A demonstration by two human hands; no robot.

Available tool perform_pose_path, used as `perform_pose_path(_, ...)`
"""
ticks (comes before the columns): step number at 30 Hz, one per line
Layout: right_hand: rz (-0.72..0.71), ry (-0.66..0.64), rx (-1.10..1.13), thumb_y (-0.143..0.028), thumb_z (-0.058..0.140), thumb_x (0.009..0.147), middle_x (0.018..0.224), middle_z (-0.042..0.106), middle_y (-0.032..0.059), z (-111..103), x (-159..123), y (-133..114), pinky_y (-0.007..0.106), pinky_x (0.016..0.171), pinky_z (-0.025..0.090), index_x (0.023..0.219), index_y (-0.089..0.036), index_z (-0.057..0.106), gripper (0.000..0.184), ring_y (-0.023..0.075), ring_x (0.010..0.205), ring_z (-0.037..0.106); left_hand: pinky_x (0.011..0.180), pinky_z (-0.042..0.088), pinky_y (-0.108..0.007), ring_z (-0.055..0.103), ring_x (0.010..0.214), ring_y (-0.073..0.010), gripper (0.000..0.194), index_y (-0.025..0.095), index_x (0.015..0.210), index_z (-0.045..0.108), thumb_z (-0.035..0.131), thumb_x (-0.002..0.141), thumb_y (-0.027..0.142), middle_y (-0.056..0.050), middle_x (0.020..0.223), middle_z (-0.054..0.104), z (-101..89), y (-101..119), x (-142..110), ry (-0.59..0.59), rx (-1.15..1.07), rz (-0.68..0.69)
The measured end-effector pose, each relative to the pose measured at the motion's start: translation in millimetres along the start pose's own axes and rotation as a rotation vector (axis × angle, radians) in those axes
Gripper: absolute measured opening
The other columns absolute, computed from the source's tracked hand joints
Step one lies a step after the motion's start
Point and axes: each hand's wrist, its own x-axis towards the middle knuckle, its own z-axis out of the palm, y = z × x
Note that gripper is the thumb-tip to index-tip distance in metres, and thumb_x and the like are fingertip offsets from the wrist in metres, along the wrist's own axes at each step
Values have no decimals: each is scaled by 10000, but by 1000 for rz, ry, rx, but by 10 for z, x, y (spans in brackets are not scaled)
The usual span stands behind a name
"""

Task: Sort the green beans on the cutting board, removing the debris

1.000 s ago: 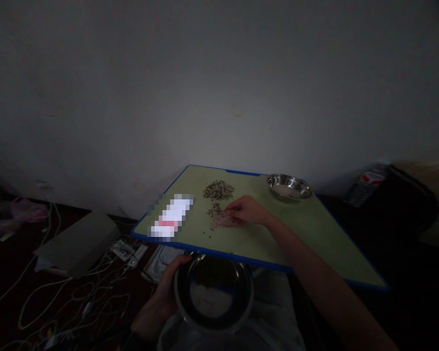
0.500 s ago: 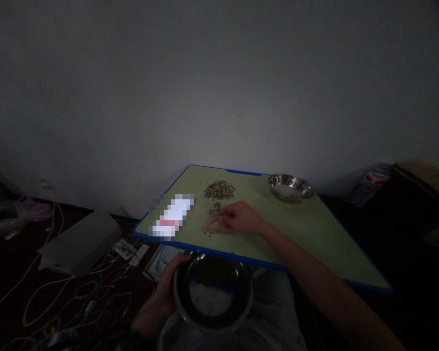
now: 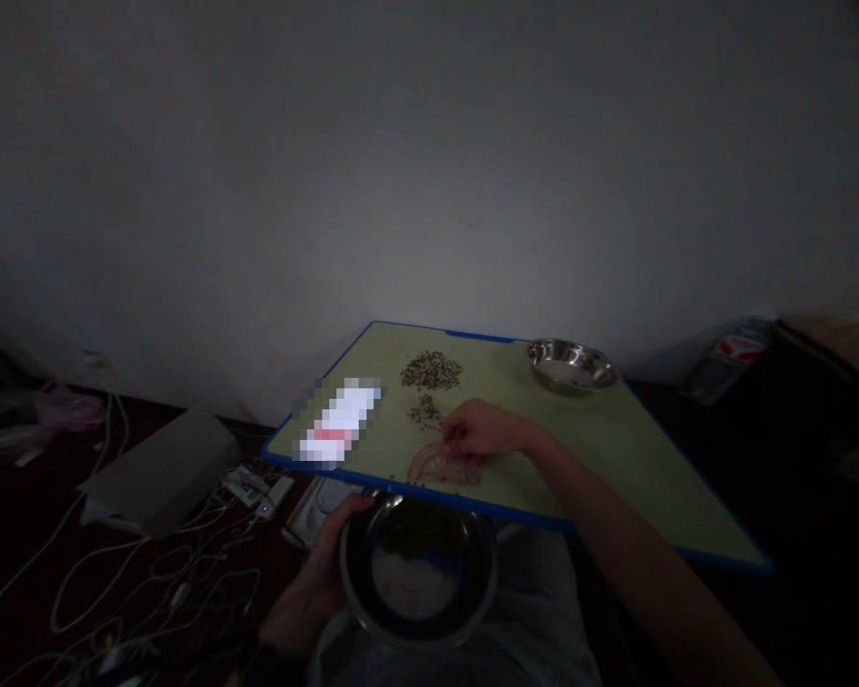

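Observation:
My left hand [image 3: 333, 549] grips the left rim of a metal bowl [image 3: 358, 611] held just below the table's front edge. Dark greenish grains [image 3: 422, 530] lie in its far part. Over the table, my right hand [image 3: 476, 429] is closed on a clear protractor with red markings [image 3: 444, 468], its flat side toward the front edge. A few grains lie at that edge in front of the protractor. Just beyond it is a small scatter of grains [image 3: 424, 412], and farther back a larger pile of mixed dark and pale grains [image 3: 430, 370].
The pale green table [image 3: 587, 477] has a blue rim. At its far right stands a second metal bowl [image 3: 571, 366]; a blurred-out bright phone-like screen [image 3: 340, 425] lies left. Cables [image 3: 178, 601], a grey box [image 3: 161, 472] and a pink bag [image 3: 68, 405] are on the floor.
My right hand has drawn the protractor toward the front edge and slightly right, with a few grains now at the edge. My left hand and its bowl stay in place.

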Motion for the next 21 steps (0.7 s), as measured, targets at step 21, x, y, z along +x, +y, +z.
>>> perform_pose_path(21, 348, -304, 139, -402, 626, 667, 635, 659, 41, -463, -352, 249, 177, 438, 423, 784, -114, 619, 311, 114, 518, 601, 581, 470, -270, 625, 517, -167, 152, 125, 665, 683, 557, 719, 190, -40, 564, 713, -54, -61, 62, -9, -14, -39)
